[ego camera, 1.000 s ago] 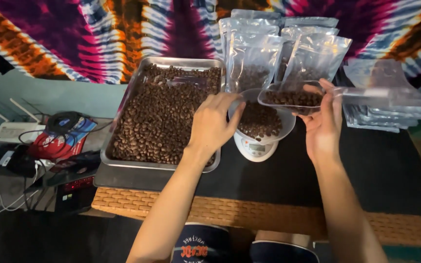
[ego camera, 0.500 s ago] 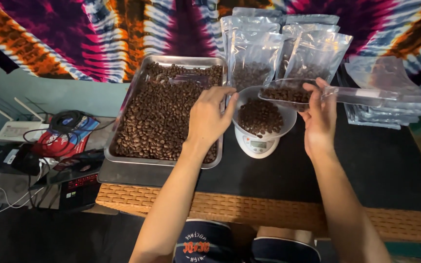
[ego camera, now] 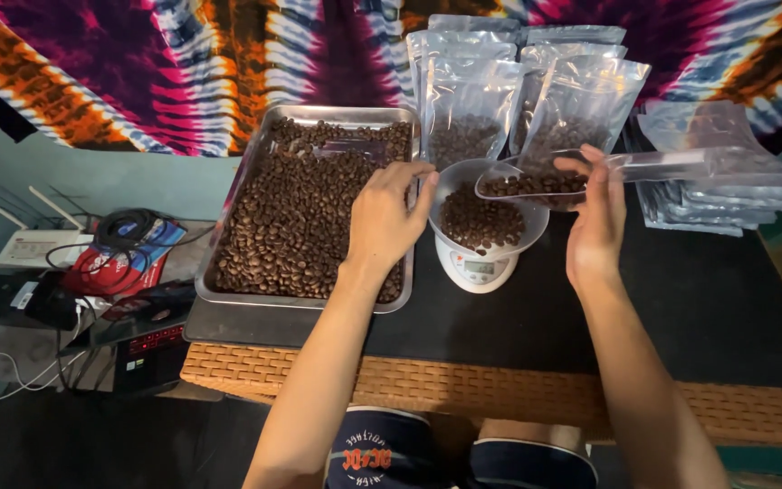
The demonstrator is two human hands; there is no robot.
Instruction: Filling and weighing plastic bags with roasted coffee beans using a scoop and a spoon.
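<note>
Our right hand is curled round a clear plastic scoop, fingers closed on its side, and the scoop hangs tilted over the bowl with a small heap of coffee beans in its front. Our left hand sits half open, fingertips at the bowl's near rim, gripping nothing firmly that we can make out. The bowl rests on a small white kitchen scale, its display facing us.

To do this well, we judge, we should tip gently and let beans trickle, eyes on the display, the left hand light so it adds no weight.

Just beside the bowl lies the metal tray full of beans; behind stand clear pouches, some part-filled, and flat empty pouches are stacked to the right.
</note>
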